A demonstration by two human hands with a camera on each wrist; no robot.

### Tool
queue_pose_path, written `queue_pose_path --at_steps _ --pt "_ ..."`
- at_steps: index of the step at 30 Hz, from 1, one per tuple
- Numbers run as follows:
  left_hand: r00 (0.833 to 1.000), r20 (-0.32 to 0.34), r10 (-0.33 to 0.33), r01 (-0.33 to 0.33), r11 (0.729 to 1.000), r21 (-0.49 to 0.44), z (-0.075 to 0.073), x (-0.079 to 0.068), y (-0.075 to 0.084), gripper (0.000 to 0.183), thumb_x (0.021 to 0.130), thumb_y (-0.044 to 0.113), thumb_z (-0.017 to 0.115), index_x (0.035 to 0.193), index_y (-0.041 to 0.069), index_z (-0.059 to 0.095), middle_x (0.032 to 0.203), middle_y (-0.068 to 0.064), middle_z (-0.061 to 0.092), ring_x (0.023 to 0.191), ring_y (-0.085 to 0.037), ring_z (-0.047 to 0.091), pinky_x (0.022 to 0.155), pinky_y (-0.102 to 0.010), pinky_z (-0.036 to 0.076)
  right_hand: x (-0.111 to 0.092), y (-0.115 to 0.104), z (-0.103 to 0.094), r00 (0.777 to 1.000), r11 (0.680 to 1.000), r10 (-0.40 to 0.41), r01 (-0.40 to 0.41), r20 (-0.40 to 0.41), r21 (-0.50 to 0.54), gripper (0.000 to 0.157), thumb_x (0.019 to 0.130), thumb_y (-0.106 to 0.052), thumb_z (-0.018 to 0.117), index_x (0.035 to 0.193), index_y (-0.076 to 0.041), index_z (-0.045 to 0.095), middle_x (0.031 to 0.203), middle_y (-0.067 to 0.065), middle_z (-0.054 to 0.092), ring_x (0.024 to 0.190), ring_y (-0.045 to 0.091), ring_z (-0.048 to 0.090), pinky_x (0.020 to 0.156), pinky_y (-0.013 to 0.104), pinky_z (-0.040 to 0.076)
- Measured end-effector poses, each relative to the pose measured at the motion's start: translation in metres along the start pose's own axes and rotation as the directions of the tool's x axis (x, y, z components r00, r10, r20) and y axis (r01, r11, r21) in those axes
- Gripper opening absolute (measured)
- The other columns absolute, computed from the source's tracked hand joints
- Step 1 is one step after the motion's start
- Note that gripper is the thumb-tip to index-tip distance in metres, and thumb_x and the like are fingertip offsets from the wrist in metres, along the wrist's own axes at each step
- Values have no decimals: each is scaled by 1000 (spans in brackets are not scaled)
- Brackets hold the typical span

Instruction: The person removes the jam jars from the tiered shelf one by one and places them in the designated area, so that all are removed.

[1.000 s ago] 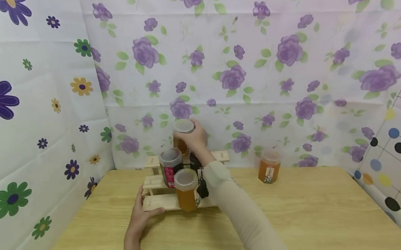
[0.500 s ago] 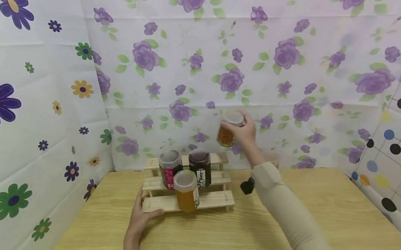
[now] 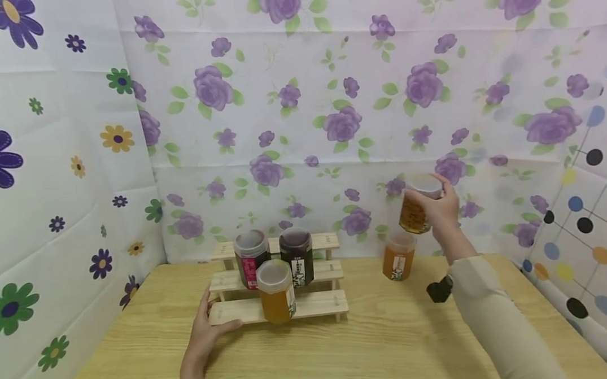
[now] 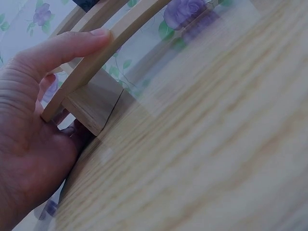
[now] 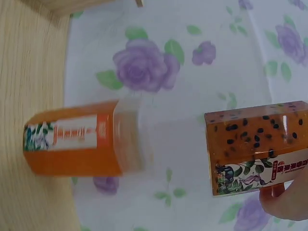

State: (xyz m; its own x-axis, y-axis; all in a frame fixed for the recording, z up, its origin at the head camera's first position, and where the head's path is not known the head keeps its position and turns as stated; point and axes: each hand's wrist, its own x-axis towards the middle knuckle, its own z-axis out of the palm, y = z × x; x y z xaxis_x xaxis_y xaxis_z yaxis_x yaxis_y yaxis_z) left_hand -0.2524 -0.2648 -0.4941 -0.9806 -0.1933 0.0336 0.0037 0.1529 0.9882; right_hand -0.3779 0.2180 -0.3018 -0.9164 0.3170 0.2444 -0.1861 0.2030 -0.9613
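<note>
My right hand (image 3: 442, 209) holds a jar of amber jam with dark seeds (image 3: 414, 215) by its upper part, raised in the air. In the right wrist view the seeded jam jar (image 5: 260, 144) carries a printed label, and a fingertip (image 5: 284, 202) shows at its side. Below and slightly left of it, a jar of orange jam (image 3: 398, 258) stands on the table by the back curtain. My left hand (image 3: 201, 335) grips the left end of a three-step wooden rack (image 3: 324, 304). Its thumb (image 4: 72, 45) lies along the lowest board in the left wrist view.
On the rack stand a dark jar with a pink label (image 3: 250, 260), a dark jar with a white label (image 3: 297, 260) and an amber jar (image 3: 275, 295). Flowered curtains (image 3: 286, 126) border the wooden table (image 3: 357, 350). A black object (image 3: 439, 289) sits at the right wrist.
My right hand has lifted the seeded jam jar off the rack's top step and carried it right, above the orange jam jar. The left hand stays at the rack's left end.
</note>
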Motion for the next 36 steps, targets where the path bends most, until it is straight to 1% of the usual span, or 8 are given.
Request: queue_pose_path --at_steps 7,12,16,19,24,28,32,36 --pt "1000 -4 2 -2 1000 -5 3 -3 -2 124 73 4 83 158 20 -5 152 -27 26 141 -45 28 122 -58 16 6 22 -29 998 998 60 -60 -9 -19 90 82 -43 75 154 -27 24 160 12 23 143 33 32 118 51 33" --pt "1000 1 3 -3 1000 7 5 -3 -5 124 73 3 82 158 20 -6 153 -29 23 141 -48 25 120 -62 15 6 46 -39 994 993 109 -110 -29 -35 92 82 -44 75 155 -24 22 160 11 21 144 32 29 119 50 32" --pt "1000 -10 -5 5 1000 15 5 -3 -7 123 73 3 82 158 21 -4 153 -28 25 141 -47 26 120 -61 15 5 72 -44 985 985 172 -173 -10 -25 95 84 -45 73 157 -24 16 164 8 10 148 31 20 120 51 29" --pt "1000 -14 -6 6 1000 5 5 -4 -7 122 73 2 82 158 22 -3 152 -27 27 141 -45 29 121 -59 16 4 91 -46 978 977 209 -209 -10 -29 95 84 -45 73 157 -23 16 165 6 9 149 31 20 120 50 30" --pt "1000 -4 3 -3 1000 -11 8 -5 -7 122 73 1 82 158 22 -4 152 -27 28 138 -44 32 121 -57 20 -1 118 -46 978 975 207 -207 -3 -84 95 84 -44 73 157 -20 17 164 9 13 147 34 24 119 50 31" --pt "1000 7 0 0 1000 -2 7 -5 -5 123 73 3 82 158 21 -5 153 -27 26 139 -45 31 121 -58 19 -5 139 -44 974 969 223 -219 26 -115 96 86 -44 71 158 -17 13 163 15 12 145 38 25 117 54 31" --pt "1000 8 -2 2 1000 1 1 -4 -2 122 74 5 82 158 24 -4 154 -25 24 141 -45 27 121 -61 15 -8 153 -35 974 971 226 -222 32 -86 96 86 -42 72 157 -15 12 159 19 19 141 38 30 115 53 35" --pt "1000 16 7 -7 1000 -13 -3 -1 1 121 74 5 82 158 27 -3 154 -24 25 140 -43 30 121 -59 16 -6 159 -25 979 979 204 -204 -4 -26 92 85 -38 74 155 -16 17 157 17 24 140 35 32 116 50 35"
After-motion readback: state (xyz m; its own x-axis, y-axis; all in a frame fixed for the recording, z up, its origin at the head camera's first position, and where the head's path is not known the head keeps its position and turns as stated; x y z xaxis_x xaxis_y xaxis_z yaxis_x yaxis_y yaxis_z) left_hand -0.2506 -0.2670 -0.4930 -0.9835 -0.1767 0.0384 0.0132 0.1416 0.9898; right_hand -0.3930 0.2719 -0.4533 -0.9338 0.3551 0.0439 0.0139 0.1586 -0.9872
